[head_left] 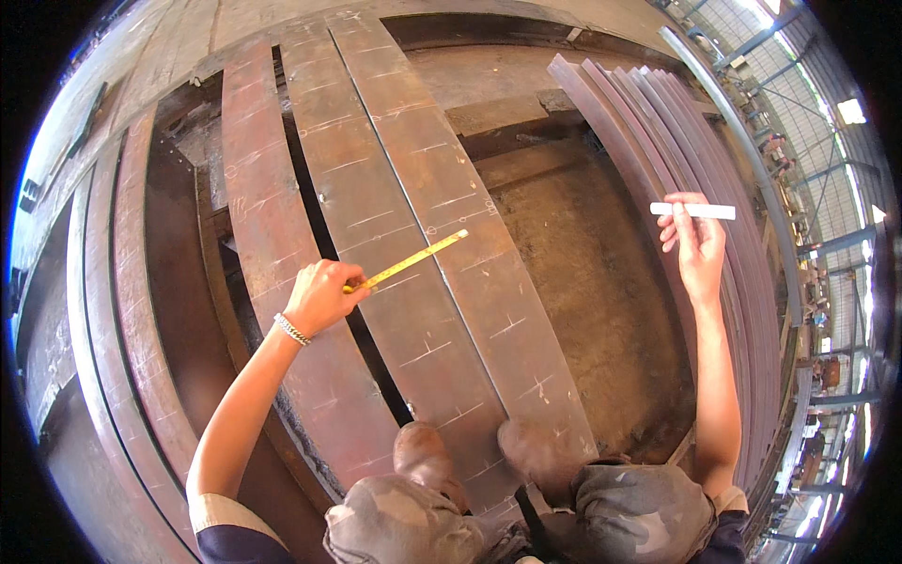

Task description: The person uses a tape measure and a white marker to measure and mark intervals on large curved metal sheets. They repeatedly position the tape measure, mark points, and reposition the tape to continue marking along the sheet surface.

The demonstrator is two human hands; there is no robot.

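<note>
Gripping a yellow ruler (pixel 406 262) on steel plates (pixel 442 244), left hand (pixel 321 296) extends; right hand (pixel 697 246) raised, pinching white chalk (pixel 693 211).

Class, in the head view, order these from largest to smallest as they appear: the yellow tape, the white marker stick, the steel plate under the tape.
1. Steel plate
2. Yellow tape
3. White stick
</note>
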